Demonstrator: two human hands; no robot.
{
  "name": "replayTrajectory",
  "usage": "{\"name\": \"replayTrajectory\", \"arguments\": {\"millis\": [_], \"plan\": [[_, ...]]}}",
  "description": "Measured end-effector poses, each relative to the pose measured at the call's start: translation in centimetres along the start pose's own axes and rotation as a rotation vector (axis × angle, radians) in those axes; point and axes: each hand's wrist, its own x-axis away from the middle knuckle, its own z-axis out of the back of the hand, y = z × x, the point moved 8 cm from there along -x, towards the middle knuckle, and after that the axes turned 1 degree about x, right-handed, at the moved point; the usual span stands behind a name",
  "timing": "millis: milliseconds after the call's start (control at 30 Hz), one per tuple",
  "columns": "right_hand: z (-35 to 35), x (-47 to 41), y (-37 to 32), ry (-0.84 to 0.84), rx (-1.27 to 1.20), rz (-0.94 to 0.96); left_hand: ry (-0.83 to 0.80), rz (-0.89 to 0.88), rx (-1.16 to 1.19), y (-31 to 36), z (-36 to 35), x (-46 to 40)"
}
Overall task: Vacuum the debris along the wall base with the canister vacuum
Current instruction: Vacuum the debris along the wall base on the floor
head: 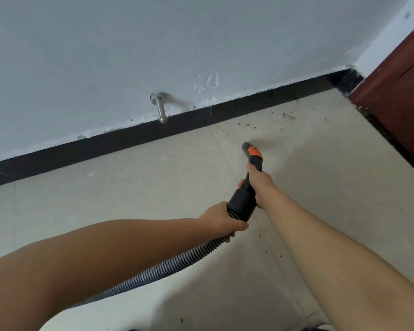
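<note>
The right hand point(258, 181) is wrapped around the black vacuum handle point(245, 189), thumb laid along its top, just behind the orange patch point(255, 152). The left hand point(221, 218) clasps the ribbed hose point(153, 273) right where it enters the handle's wide black collar; the hose then trails away toward 7 o'clock, under the left forearm. From the right hand the handle points toward 12 o'clock, and its grey open end point(245, 146) sits low over the pale tile floor point(129, 187), well short of the wall base.

At 1 o'clock from that open end, dark debris point(288, 117) lies scattered on the tiles near the black baseboard point(129, 139), thickest toward the corner. A few more specks point(273, 253) lie at 5 o'clock, beside the right forearm. The baseboard runs diagonally from 9 o'clock up to the corner at 1 o'clock, where a reddish-brown door frame point(397, 96) closes the right side. A metal door stop point(160, 108) juts from the white wall point(105, 56) at 11 o'clock. Bare tile lies open on the left.
</note>
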Motion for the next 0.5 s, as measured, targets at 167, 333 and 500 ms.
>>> {"name": "replayTrajectory", "arguments": {"millis": [167,333,500], "plan": [[0.0,-0.4,-0.6,-0.083,0.034,-0.013,0.053,0.029,0.04,0.3,-1.2,-0.5],[-0.9,-0.6,-1.0,-0.113,0.02,0.001,0.109,0.035,0.042,0.0,-0.5,-0.8],[-1.4,-1.4,-1.9,-0.093,0.02,-0.011,0.135,-0.001,0.03,0.9,0.6,-1.6]]}}
